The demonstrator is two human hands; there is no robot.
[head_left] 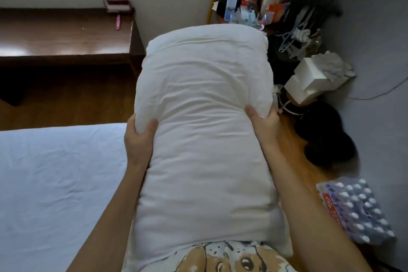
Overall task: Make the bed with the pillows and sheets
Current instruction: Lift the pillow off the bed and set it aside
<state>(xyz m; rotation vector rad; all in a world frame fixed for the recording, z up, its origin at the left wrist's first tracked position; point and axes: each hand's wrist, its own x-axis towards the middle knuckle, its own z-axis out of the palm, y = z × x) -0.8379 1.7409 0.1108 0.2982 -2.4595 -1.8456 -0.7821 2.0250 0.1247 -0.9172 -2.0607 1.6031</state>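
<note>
A large white pillow is held up lengthwise in front of the person, off the bed, its near end against the printed shirt and its far end reaching toward the cluttered corner. It is plump and long, its cover creased with soft diagonal wrinkles, and a faint seam is seen near the far end. Its left edge is gripped by the left hand, thumb curled over the top and the fabric bunched beneath it. Its right edge is gripped by the right hand, thumb laid on top and fingers hidden behind. The bed, covered with a smooth white sheet, lies at the near left. A dark wooden desk is seen at the far left, a tissue box at the right and a pack of bottles at the near right
</note>
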